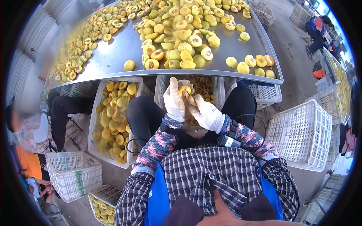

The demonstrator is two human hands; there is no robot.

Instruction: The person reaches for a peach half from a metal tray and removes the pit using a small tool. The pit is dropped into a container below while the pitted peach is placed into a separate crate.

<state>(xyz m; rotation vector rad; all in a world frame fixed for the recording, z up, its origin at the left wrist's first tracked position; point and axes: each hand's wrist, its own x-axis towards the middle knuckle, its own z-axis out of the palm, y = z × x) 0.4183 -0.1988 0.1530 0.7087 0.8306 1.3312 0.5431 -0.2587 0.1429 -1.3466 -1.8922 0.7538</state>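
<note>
My left hand point(174, 100), in a white work glove, is closed around an apricot half point(184, 91), a yellow piece with a brown middle, held over the crate between my knees. My right hand point(206, 113), gloved too, has its fingers drawn together against the lower edge of that half; whatever is between its fingertips is too small to make out. Below both hands, a white crate point(161, 87) holds many small brownish pieces point(203, 86). Just beyond them is the front edge of a metal table point(109, 56), with a heap of halved yellow-green apricots point(184, 34) on it.
To my left, a white crate point(91, 141) is full of yellow halves. A stacked-looking white basket point(75, 169) stands behind it. A white crate point(298, 132) is tilted at my right. A person point(32, 132) sits at left; another person point(318, 32) is at far right.
</note>
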